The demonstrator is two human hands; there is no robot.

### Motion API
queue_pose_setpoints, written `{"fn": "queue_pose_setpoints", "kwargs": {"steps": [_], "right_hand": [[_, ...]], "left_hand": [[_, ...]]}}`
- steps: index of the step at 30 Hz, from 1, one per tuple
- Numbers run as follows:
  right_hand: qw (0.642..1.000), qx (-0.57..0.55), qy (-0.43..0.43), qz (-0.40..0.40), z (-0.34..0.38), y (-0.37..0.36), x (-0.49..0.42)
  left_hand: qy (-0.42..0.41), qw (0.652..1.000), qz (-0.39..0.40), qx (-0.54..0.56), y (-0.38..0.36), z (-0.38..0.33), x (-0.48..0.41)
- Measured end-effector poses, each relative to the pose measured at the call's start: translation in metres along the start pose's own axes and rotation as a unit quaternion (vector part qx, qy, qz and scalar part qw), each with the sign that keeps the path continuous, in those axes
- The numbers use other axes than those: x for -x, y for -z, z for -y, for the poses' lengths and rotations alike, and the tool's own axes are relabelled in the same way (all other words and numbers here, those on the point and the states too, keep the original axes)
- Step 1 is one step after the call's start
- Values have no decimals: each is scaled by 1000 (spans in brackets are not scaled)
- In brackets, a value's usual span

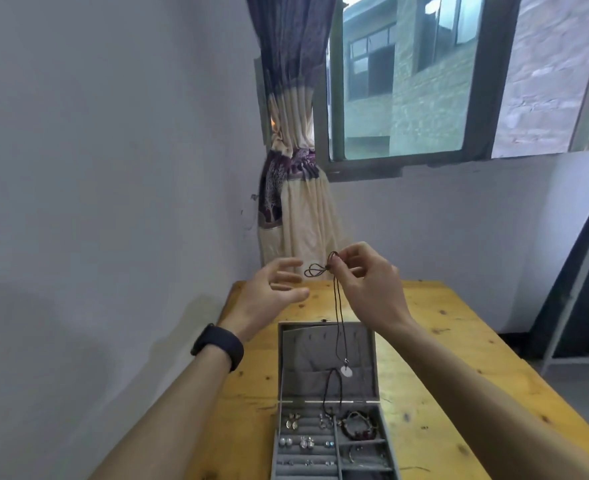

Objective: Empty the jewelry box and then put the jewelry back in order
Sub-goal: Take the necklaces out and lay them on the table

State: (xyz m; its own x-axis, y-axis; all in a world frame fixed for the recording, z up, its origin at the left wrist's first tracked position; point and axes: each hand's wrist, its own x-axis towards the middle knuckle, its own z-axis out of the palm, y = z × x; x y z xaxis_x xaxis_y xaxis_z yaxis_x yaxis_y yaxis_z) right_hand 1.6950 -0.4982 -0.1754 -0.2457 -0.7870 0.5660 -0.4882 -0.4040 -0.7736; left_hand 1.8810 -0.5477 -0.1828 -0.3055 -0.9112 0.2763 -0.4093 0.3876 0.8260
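Note:
A grey jewelry box [286, 431] stands open on the wooden table [435, 344], its lid upright. My right hand [365, 282] pinches the top of a dark cord necklace [340, 306] high above the box. A small white pendant [346, 371] dangles from the cord in front of the lid. My left hand [275, 292] hovers beside the cord's loops with fingers spread, holding nothing. Inside the box lie several earrings [301, 441] on the padded rolls, a beaded bracelet [359, 426] at the right, and a second dark cord [327, 393] hanging from the lid.
The table stands in a corner against white walls. A tied curtain [296, 209] hangs behind it beside a window [407, 81]. A dark metal frame [577, 289] stands at the right. A black band [218, 344] circles my left wrist.

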Motion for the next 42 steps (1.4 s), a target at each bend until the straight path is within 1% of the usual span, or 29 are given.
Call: {"fn": "queue_pose_setpoints", "kwargs": {"steps": [2,4,8,10,11,13,14,17,18,19,21,23,26,28,31,33,35,38,40,42], "right_hand": [[1000,15,11,15,9,5,-3],[999,30,21,37,16,10,-2],[996,58,32,61,27,20,11],[996,56,27,61,28,25,21],[997,50,20,64,27,27,27],[995,45,1,91,22,31,41],[992,42,-10,115,19,34,49],[982,-1,-33,188,10,43,78],[977,-5,-37,209,5,47,89],[972,-2,-42,230,-1,50,102],[966,-6,-61,250,-18,55,130],[967,-16,-93,238,-39,61,160],[967,-25,-146,208,-71,74,207],[965,-34,-188,182,-88,86,236],[957,-42,-250,144,-103,104,271],[959,-4,-260,115,-111,116,287],[961,60,-253,97,-122,128,299],[951,146,-268,56,-144,149,317],[942,185,-279,24,-153,166,324],[936,212,-281,10,-161,180,328]], "left_hand": [[-37,999,6,21,10,-31,8],[-64,998,11,16,16,-54,19],[-103,995,-6,3,18,-77,35],[-116,992,-29,-26,19,-78,38],[-126,989,-46,-59,19,-76,38],[-160,972,-78,-151,21,-73,40],[-184,958,-91,-201,20,-71,42],[-252,901,-120,-333,12,-64,51],[-264,887,-129,-355,8,-61,55],[-267,881,-142,-363,5,-57,59],[-249,886,-171,-350,-1,-49,64],[-218,898,-195,-328,-7,-37,66],[-164,916,-204,-304,-17,-17,68],[-142,921,-194,-307,-31,-3,72],[-130,920,-153,-336,-68,13,77],[-115,930,-124,-325,-98,20,76],[-98,937,-102,-319,-130,24,72],[-74,943,-52,-320,-180,29,66],[-53,949,-22,-310,-212,32,60],[-30,953,-1,-303,-244,35,52]]}}
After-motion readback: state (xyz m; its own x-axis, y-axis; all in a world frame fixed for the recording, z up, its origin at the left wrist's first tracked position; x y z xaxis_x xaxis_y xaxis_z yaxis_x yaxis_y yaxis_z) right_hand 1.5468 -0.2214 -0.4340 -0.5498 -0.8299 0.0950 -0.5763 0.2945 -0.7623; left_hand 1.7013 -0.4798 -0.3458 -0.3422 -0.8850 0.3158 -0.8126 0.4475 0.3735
